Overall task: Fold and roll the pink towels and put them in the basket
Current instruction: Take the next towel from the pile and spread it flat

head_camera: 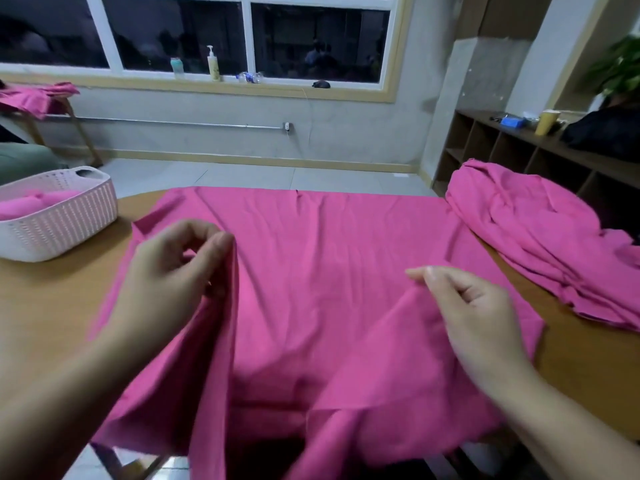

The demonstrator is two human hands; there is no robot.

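A large pink towel [329, 258] lies spread over the wooden table [59, 299], its near edge hanging off toward me. My left hand [173, 271] pinches a raised fold of the towel's left part between thumb and fingers. My right hand [464, 306] pinches a lifted ridge of the same towel on the right side. A white woven basket [65, 223] stands at the table's left and holds a rolled pink towel [38, 202]. A heap of crumpled pink towels [540, 237] sits at the table's right.
More pink cloth [34, 97] lies on a wooden stand at far left. A low shelf unit [519, 150] with a cup [546, 122] stands at the right wall. Bottles [213, 64] line the window sill. Tiled floor lies beyond the table.
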